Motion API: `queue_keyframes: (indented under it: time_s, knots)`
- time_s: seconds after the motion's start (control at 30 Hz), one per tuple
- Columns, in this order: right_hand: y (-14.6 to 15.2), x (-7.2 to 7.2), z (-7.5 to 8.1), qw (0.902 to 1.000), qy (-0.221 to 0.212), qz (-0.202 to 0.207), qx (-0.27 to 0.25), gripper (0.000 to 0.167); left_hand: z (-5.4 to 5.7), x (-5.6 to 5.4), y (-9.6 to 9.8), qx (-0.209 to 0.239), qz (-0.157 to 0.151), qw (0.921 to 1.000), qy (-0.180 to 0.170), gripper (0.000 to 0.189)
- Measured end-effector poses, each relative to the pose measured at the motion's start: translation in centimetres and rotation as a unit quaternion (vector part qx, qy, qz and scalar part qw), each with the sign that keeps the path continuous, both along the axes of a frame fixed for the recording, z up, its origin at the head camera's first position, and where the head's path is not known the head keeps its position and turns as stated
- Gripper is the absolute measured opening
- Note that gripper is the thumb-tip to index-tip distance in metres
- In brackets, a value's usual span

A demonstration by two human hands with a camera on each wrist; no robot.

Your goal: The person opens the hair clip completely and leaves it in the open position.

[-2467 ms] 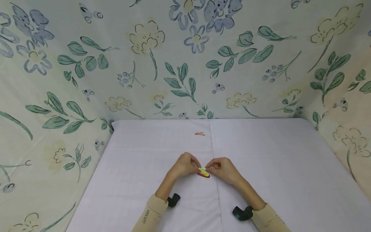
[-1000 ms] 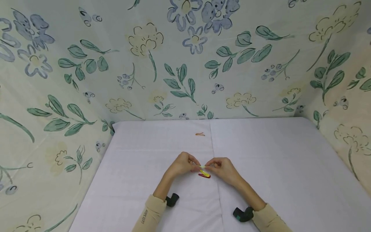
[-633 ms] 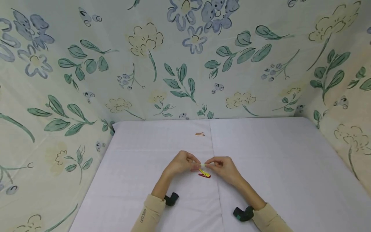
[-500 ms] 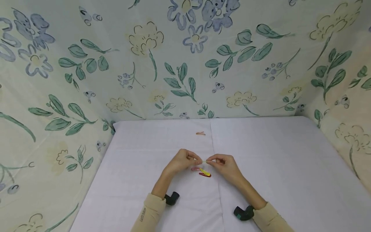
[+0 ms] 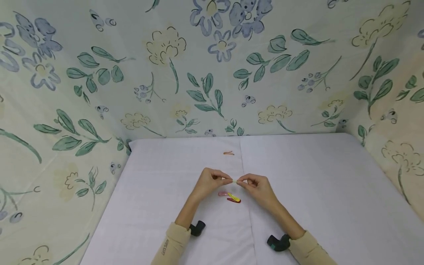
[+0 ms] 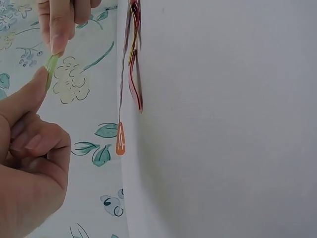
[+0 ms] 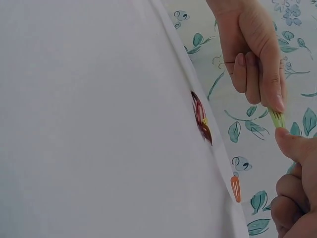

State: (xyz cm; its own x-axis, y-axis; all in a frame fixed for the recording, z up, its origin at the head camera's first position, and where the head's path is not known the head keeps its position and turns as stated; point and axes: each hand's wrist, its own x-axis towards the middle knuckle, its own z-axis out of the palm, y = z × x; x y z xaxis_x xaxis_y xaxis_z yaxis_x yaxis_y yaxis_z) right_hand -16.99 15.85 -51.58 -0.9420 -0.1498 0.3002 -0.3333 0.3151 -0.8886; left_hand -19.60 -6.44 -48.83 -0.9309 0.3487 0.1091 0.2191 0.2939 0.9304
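Observation:
My left hand (image 5: 208, 183) and right hand (image 5: 260, 188) pinch opposite ends of a light green snap hair clip (image 6: 51, 71) between fingertips and thumbs, above the table. In the right wrist view the clip's slotted face (image 7: 276, 118) shows between the two thumbs. Below the hands on the white cloth lie a pink hair clip (image 5: 223, 193), a yellow hair clip (image 5: 234, 197) and a dark red hair clip (image 5: 233, 200), close together and partly overlapping. Farther back an orange hair clip (image 5: 228, 153) lies alone. The fingertips cover most of the green clip in the head view.
A white cloth (image 5: 172, 158) with a fold line covers the table. Floral fabric (image 5: 205, 55) hangs behind it and at both sides. Black wrist cameras (image 5: 279, 243) are worn on both wrists.
Both hands have risen and moved slightly away from the body with the green clip, off the small group of clips. The pink clip has come into view from behind the left hand.

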Motion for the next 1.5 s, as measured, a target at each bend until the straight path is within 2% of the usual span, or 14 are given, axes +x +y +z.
queue_keyframes:
  time_s: [0.2,0.33,0.53,0.77,0.93,1.2,1.33,1.5]
  knots:
    - [-0.5,-0.4,0.6,0.9996,0.003,-0.027,-0.012,0.006,-0.1,-0.2,0.2,0.04,0.022,0.9985,0.029,0.011]
    - [-0.6,-0.7,0.9,0.9994,-0.009,-0.027,-0.019,0.007,-0.1,-0.2,0.2,0.055,0.039,0.9974,0.024,0.012]
    - [-0.7,-0.6,1.2,0.9991,-0.016,-0.022,-0.032,0.006,0.1,-0.1,-0.1,0.062,0.033,0.9975,0.003,0.013]
    - [-1.7,0.6,4.4,0.9986,-0.031,-0.025,-0.037,0.007,0.4,-0.1,-0.4,0.065,0.037,0.9972,-0.009,0.011]
    - [-2.0,0.3,4.3,0.9989,-0.024,-0.024,-0.033,0.008,0.4,-0.1,-0.6,0.063,0.044,0.9971,-0.004,0.01]
    - [-2.6,-0.4,4.2,0.9985,-0.021,-0.015,-0.049,0.008,0.5,-0.4,-0.7,0.071,0.07,0.9946,0.029,0.009]
    - [-2.9,-0.7,4.2,0.9981,-0.028,0.003,-0.055,0.01,0.3,-0.7,-0.7,0.069,0.067,0.9947,0.037,0.006]
    - [-3.1,-0.8,4.1,0.998,-0.035,0.009,-0.052,0.008,0.1,-1.0,-0.9,0.069,0.059,0.9954,0.031,0.006]
